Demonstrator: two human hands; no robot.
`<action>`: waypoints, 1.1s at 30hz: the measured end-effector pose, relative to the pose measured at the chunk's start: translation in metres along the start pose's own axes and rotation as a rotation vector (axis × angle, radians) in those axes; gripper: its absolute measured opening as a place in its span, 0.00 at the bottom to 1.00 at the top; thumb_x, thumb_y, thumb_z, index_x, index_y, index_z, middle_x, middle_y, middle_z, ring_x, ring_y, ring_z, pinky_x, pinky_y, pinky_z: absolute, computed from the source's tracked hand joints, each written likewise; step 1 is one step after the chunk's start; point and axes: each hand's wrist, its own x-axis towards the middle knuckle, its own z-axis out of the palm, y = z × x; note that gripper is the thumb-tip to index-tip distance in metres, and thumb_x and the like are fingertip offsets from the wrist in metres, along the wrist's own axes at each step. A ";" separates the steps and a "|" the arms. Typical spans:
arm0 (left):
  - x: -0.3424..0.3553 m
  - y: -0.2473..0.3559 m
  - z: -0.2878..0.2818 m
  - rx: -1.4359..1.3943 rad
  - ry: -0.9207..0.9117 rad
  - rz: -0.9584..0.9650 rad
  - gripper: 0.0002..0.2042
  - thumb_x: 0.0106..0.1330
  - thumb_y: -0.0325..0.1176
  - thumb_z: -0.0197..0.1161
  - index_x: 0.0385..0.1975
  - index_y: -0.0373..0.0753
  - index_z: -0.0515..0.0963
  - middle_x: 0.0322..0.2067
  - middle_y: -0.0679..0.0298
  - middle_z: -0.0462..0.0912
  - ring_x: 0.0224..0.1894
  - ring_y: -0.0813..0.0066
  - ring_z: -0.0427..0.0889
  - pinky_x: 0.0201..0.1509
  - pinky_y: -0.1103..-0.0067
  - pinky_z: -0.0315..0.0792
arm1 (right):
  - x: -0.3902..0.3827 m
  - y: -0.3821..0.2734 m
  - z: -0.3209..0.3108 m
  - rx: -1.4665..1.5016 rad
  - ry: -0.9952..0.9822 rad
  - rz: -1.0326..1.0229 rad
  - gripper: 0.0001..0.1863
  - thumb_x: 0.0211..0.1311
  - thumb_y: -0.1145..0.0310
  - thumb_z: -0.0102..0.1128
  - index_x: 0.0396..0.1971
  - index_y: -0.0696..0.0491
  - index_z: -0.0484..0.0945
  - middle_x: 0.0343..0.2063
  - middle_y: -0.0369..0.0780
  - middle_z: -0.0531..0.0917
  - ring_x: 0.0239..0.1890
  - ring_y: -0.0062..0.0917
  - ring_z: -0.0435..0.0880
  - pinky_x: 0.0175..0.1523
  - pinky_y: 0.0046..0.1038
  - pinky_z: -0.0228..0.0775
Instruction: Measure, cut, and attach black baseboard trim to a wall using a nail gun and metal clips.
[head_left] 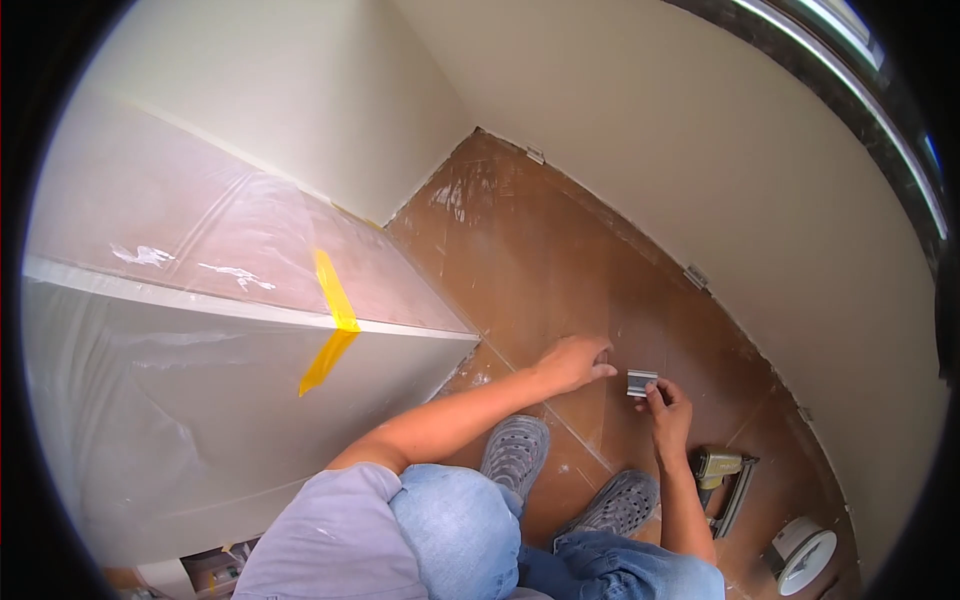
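— Starting with which item?

— Entering one small metal bracket [640, 381]: short, channel-shaped, pale along edges, grey across the middle. Held up over brown tiled floor [560, 260], forward of grey perforated clogs [516, 452].

— Gripped how?

— Pinched at its near right side by thumb and fingers of right hand [669, 412], closed down to the thickness of the piece. Noting, just to the left and apart from it, left hand [574, 364] with fingers half curled, with a gap toward the thumb; seeing nothing held there.

— Likely to handle how?

— Judging by looks: light, stiff, hard to break, perhaps slick on flat faces, possibly sharp at cut ends. Best taken by opposite edges, between fingertips, keeping skin off corners.

— Finding what farther out?

— Counting, to the right, one pneumatic nailer [720, 466], laid on the tiles; past it, one white round item [806, 560], kind unclear. Logging metal clips [697, 277] along the foot of pale wall [750, 180]. Adding, at left, one boxy ledge under plastic sheeting [180, 360], crossed by yellow tape [335, 300].
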 end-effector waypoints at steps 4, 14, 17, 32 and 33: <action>0.014 0.022 0.005 -0.561 -0.220 -0.051 0.16 0.66 0.42 0.66 0.41 0.33 0.80 0.28 0.53 0.84 0.33 0.60 0.84 0.38 0.65 0.75 | 0.008 -0.019 0.016 0.041 -0.036 0.000 0.14 0.71 0.69 0.58 0.46 0.65 0.80 0.35 0.41 0.85 0.34 0.21 0.84 0.38 0.21 0.77; 0.122 -0.110 0.028 -0.234 0.593 -0.594 0.12 0.68 0.35 0.59 0.33 0.32 0.83 0.30 0.43 0.84 0.36 0.42 0.85 0.39 0.57 0.78 | -0.112 0.039 -0.118 -1.222 0.774 -0.145 0.30 0.67 0.72 0.58 0.67 0.63 0.62 0.51 0.55 0.80 0.51 0.47 0.80 0.58 0.40 0.71; 0.139 -0.226 -0.020 -0.065 0.833 -0.692 0.12 0.69 0.35 0.57 0.36 0.32 0.83 0.33 0.40 0.84 0.37 0.44 0.86 0.38 0.57 0.78 | -0.149 0.074 -0.123 -1.371 0.810 -0.064 0.39 0.64 0.73 0.57 0.72 0.63 0.50 0.51 0.57 0.79 0.52 0.49 0.79 0.59 0.42 0.70; 0.145 -0.352 -0.134 0.057 0.942 -0.900 0.10 0.65 0.33 0.59 0.40 0.36 0.82 0.41 0.46 0.85 0.46 0.44 0.84 0.49 0.58 0.78 | -0.125 0.043 -0.157 -0.918 0.315 0.451 0.51 0.63 0.60 0.63 0.77 0.55 0.38 0.71 0.62 0.55 0.75 0.46 0.55 0.77 0.37 0.44; 0.139 -0.364 -0.133 0.027 0.967 -0.923 0.10 0.64 0.32 0.60 0.40 0.36 0.82 0.41 0.46 0.85 0.47 0.43 0.83 0.49 0.57 0.77 | -0.128 0.055 -0.160 -0.953 0.305 0.440 0.51 0.62 0.61 0.63 0.76 0.56 0.39 0.71 0.62 0.56 0.75 0.46 0.55 0.76 0.38 0.44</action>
